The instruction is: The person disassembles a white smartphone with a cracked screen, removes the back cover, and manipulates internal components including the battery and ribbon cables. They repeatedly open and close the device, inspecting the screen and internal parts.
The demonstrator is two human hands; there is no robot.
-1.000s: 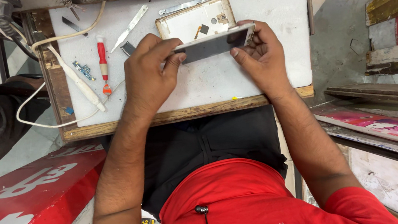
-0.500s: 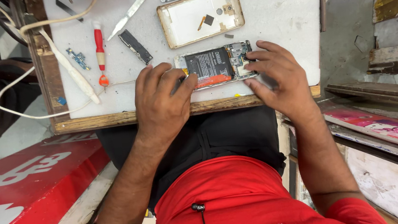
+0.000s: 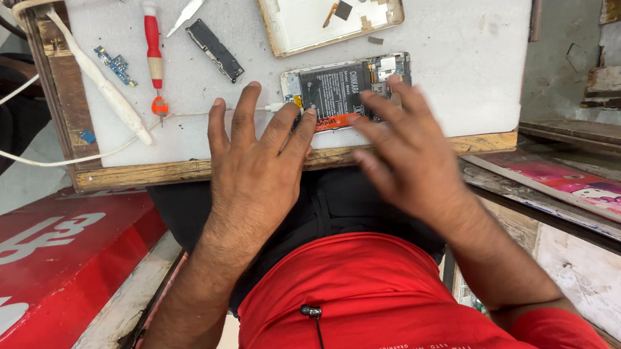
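A: Both hands are spread open, holding nothing: left hand (image 3: 258,165) and right hand (image 3: 406,151) over the opened phone (image 3: 348,92), which lies near the worktop (image 3: 467,37) front edge.

B: A careless fingertip might snag its exposed parts or nudge it off.
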